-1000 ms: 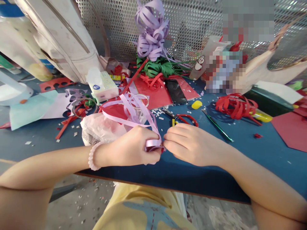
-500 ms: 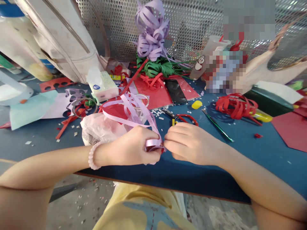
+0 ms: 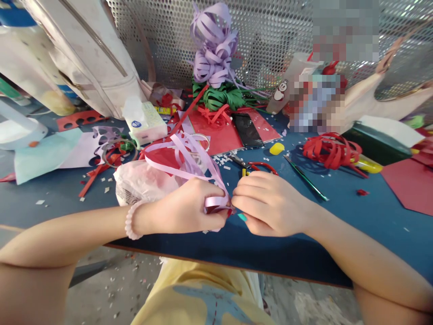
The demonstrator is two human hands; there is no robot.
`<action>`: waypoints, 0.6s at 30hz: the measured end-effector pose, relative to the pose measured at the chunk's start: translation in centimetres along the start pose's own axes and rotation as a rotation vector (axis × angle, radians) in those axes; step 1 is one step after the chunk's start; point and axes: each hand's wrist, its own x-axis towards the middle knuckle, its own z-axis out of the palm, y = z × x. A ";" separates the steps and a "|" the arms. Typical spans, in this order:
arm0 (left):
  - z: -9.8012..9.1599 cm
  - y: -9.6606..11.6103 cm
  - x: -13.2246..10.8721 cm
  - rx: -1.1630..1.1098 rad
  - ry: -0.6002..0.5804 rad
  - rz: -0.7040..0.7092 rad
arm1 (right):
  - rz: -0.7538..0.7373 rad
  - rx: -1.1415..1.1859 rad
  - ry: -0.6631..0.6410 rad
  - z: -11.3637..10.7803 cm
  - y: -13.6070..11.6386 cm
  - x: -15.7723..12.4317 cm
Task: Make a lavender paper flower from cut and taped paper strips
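Note:
My left hand (image 3: 189,205), with a bead bracelet at the wrist, is closed around a bundle of lilac paper strips (image 3: 189,155). The strips fan up and away from the fist, and one loops out between thumb and forefinger. Fingers curled, my right hand (image 3: 270,205) meets the left fingertips at the strips' gathered end; what it pinches is hidden. A small teal patch (image 3: 242,217) shows by its thumb. Just behind the hands lie red-handled scissors (image 3: 262,167) and a crumpled white plastic bag (image 3: 145,180).
Lilac and green paper-strip flowers (image 3: 216,58) stand at the mesh divider. Around them are a black phone (image 3: 247,129), a tissue pack (image 3: 147,126), a green pen (image 3: 306,178), a red paper-strip ball (image 3: 333,151) and a white bag (image 3: 88,54). Paper scraps litter the blue table (image 3: 216,243).
My right thumb has shifted slightly down, and a teal patch now shows beside it. My left hand and the lilac strips stay nearly where they were.

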 end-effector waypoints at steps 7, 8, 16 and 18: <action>0.1 -0.1 0.0 0.010 -0.014 -0.012 | -0.012 -0.065 0.032 0.2 -0.1 0.2; 0.1 -0.1 0.0 0.011 -0.024 -0.015 | -0.002 -0.075 0.052 0.1 0.0 0.2; 0.0 -0.3 -0.1 0.014 -0.037 -0.002 | 0.159 -0.261 0.030 0.4 2.7 -1.0; 0.0 -0.4 0.0 0.013 -0.038 0.019 | 0.208 -0.235 -0.132 0.1 4.0 -1.5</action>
